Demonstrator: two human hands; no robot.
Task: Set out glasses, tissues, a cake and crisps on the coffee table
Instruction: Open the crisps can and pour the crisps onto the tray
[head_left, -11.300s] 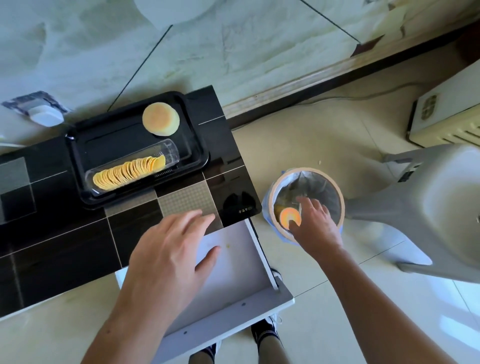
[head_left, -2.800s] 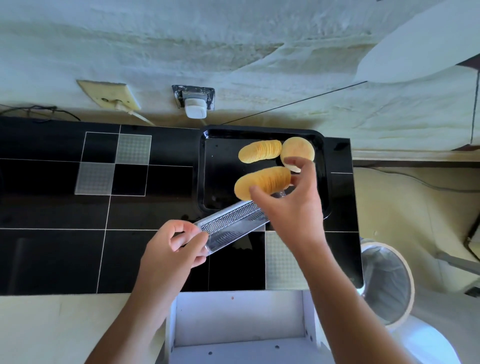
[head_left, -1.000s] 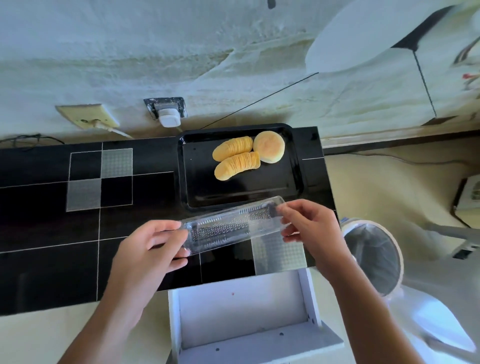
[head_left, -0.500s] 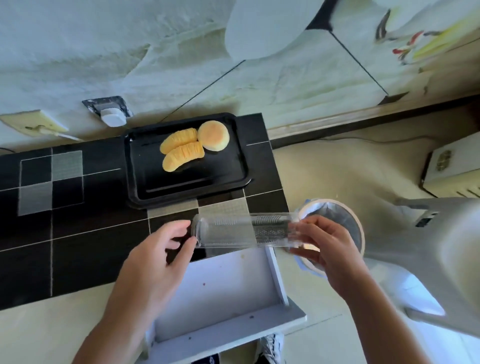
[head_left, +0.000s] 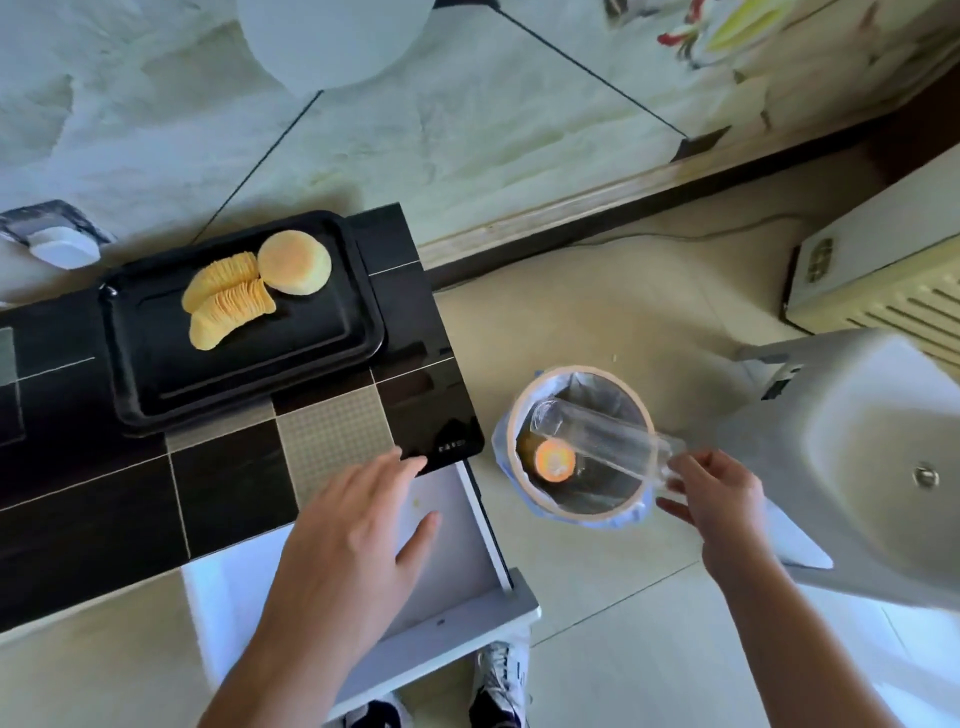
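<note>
A black tray sits on the black tiled coffee table. On it lie two stacks of crisps beside a round pale cake. My right hand pinches one end of the empty clear plastic crisp sleeve, which slants over the mouth of the waste bin. My left hand hovers flat with spread fingers over the table's front right corner and the open white drawer, holding nothing.
An orange round lid lies inside the bin. A grey plastic chair stands right of the bin, with a cream radiator behind it. A wall plug sits behind the table. My shoes show below the drawer.
My left hand has let go of the clear sleeve and spread open. My right hand has carried the sleeve rightward from above the table edge to over the bin.
</note>
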